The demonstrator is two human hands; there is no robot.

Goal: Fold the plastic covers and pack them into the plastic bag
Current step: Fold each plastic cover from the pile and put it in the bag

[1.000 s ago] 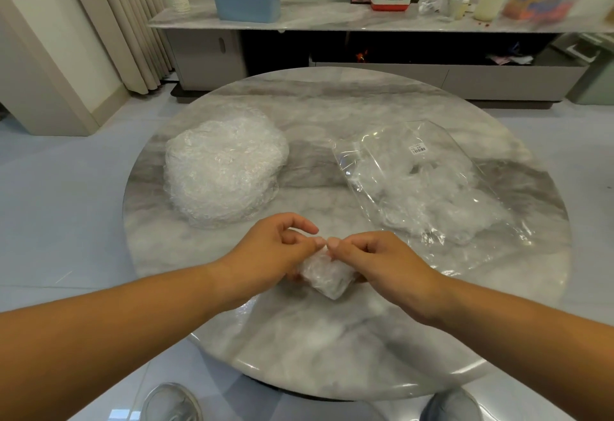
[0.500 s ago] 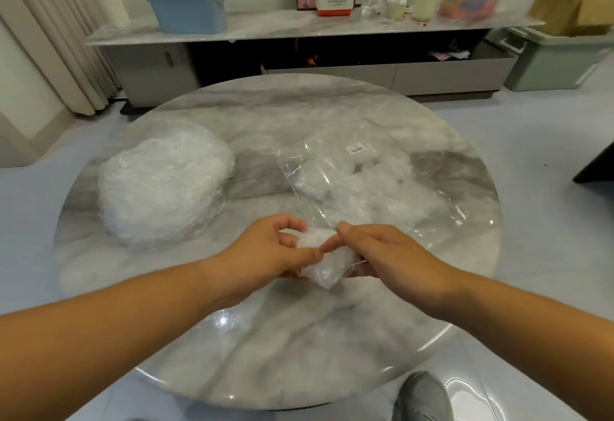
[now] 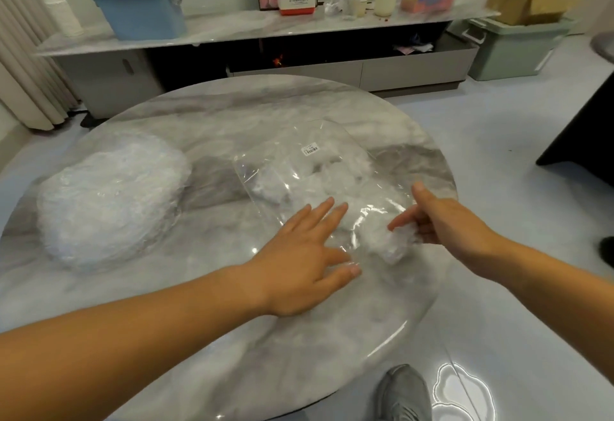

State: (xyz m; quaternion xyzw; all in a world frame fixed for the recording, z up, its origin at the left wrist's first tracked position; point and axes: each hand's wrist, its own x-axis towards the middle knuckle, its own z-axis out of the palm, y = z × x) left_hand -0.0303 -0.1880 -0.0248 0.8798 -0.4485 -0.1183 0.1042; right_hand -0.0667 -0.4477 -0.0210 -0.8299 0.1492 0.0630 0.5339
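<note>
The right hand (image 3: 442,221) curls its lower fingers round a small folded wad of crinkled white plastic cover (image 3: 395,244), thumb up and forefinger stretched out, at the near right edge of the clear plastic bag (image 3: 299,181). Whether the wad is past the bag's mouth I cannot tell. The left hand (image 3: 305,254) lies flat with fingers spread, pressing on the bag's near edge. The bag holds more white covers and bears a small white barcode label (image 3: 309,149), its print too small to read. Far left on the round grey marble table (image 3: 232,337) sits a heaped pile of unfolded white covers (image 3: 109,198). On the long marble-topped sideboard (image 3: 232,26) beyond, a white and red box (image 3: 296,0) reads "Panasonic".
</note>
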